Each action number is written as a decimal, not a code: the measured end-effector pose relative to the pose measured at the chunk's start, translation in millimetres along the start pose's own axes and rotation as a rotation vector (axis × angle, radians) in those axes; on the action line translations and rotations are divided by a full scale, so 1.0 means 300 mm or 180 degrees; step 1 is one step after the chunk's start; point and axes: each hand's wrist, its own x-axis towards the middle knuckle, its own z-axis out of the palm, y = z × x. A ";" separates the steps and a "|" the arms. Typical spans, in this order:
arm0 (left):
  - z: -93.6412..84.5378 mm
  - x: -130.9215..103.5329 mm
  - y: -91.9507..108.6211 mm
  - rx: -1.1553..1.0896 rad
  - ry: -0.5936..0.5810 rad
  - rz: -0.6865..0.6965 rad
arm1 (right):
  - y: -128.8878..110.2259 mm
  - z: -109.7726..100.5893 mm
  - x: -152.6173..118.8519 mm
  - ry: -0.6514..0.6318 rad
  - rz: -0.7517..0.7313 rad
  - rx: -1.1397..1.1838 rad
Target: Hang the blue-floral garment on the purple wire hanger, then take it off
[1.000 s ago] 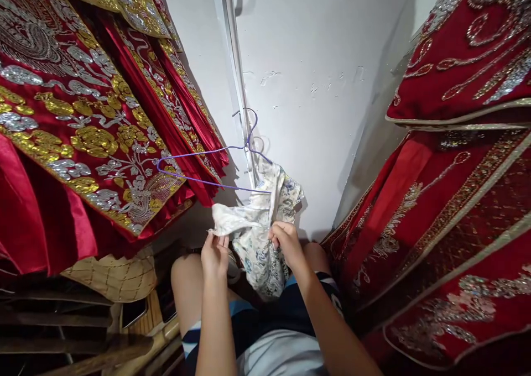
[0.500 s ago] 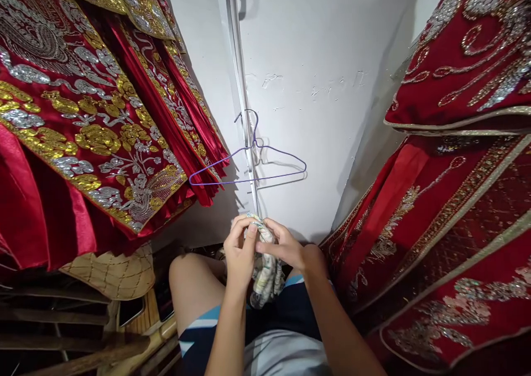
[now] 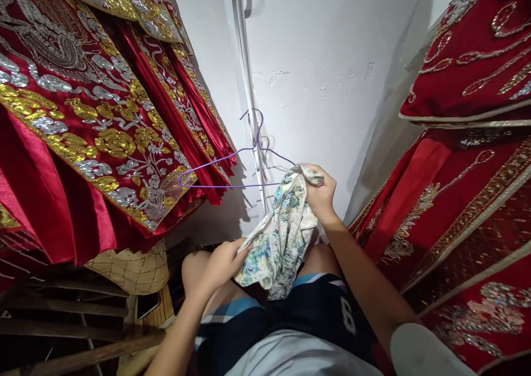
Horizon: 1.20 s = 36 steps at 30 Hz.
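Observation:
A white cloth with a blue and green floral pattern (image 3: 286, 229) hangs between my two hands above my lap. My right hand (image 3: 321, 191) is closed on its upper end, at the right end of a purple hanger (image 3: 219, 186). The cloth covers that end of the hanger. Lower and to the left, my left hand (image 3: 228, 260) grips the cloth's left edge between thumb and fingers. The hanger's hook is at a narrow metal rail (image 3: 244, 61) on the wall.
Red garments with gold and silver embroidery (image 3: 116, 144) hang at the left, and beaded red garments (image 3: 448, 199) at the right. A quilted beige cushion (image 3: 133, 268), a phone (image 3: 148, 304) and wooden slats (image 3: 66, 334) are at the lower left.
The cloth was bunched between both hands and is now spread out. My right hand has moved up to the hanger's right end, my left hand down and left. The hanger has tilted slightly.

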 end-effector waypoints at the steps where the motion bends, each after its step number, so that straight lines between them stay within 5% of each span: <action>1: -0.041 -0.003 -0.023 0.0265 -0.0010 -0.0059 | 0.028 0.015 0.016 0.0033 0.0028 -0.0015; 6: -0.221 0.008 -0.106 0.1220 -0.0090 -0.0405 | 0.170 0.081 0.041 -0.0953 0.0706 -0.0409; 9: -0.279 0.028 -0.133 0.1074 -0.0189 -0.0457 | 0.223 0.066 0.042 -0.1420 0.0923 -0.0858; 13: -0.321 0.064 -0.133 0.0472 0.0367 0.0028 | 0.210 -0.017 0.047 -0.1331 0.0668 -0.1310; 17: -0.363 0.119 -0.087 0.0351 0.0787 -0.0117 | 0.134 -0.095 0.051 -0.1154 0.0588 -0.1485; 25: -0.400 0.292 -0.096 0.0673 -0.0200 -0.0931 | 0.076 -0.115 0.027 -0.1267 0.0515 -0.1322; 36: -0.410 0.217 -0.026 0.1042 0.1345 0.0016 | 0.084 -0.097 0.003 -0.1437 0.0673 -0.1372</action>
